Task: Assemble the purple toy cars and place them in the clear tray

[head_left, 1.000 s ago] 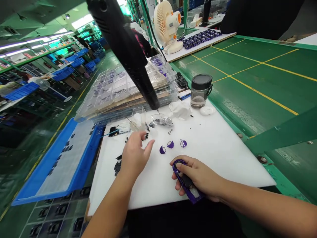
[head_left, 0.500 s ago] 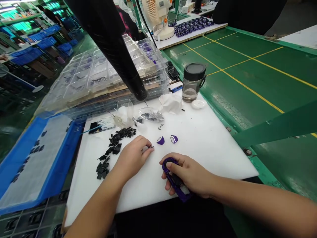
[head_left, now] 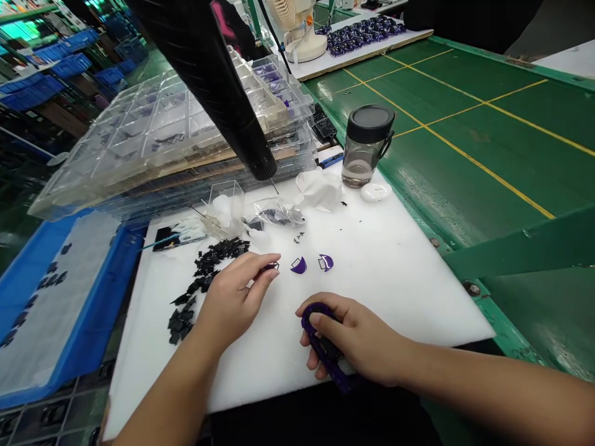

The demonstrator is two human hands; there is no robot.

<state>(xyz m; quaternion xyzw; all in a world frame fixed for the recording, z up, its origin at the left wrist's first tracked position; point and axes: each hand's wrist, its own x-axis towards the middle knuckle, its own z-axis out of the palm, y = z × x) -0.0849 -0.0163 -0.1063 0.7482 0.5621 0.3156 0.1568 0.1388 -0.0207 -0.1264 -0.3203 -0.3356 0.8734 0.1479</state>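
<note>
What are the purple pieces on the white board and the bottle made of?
The purple pieces look like glossy plastic: one has a bright streak, like reflected light. The bottle seems smooth plastic or glass: it's see-through, showing liquid.

Right: green table (head_left: 525,161) marked with crossing yellow lines (head_left: 489,171). Far left: blue bins (head_left: 72,65) in rows, beside a green floor (head_left: 151,62).

From here I'm reading no text; the white oval object (head_left: 375,193) is bearing dark marks too small to decipher.
</note>
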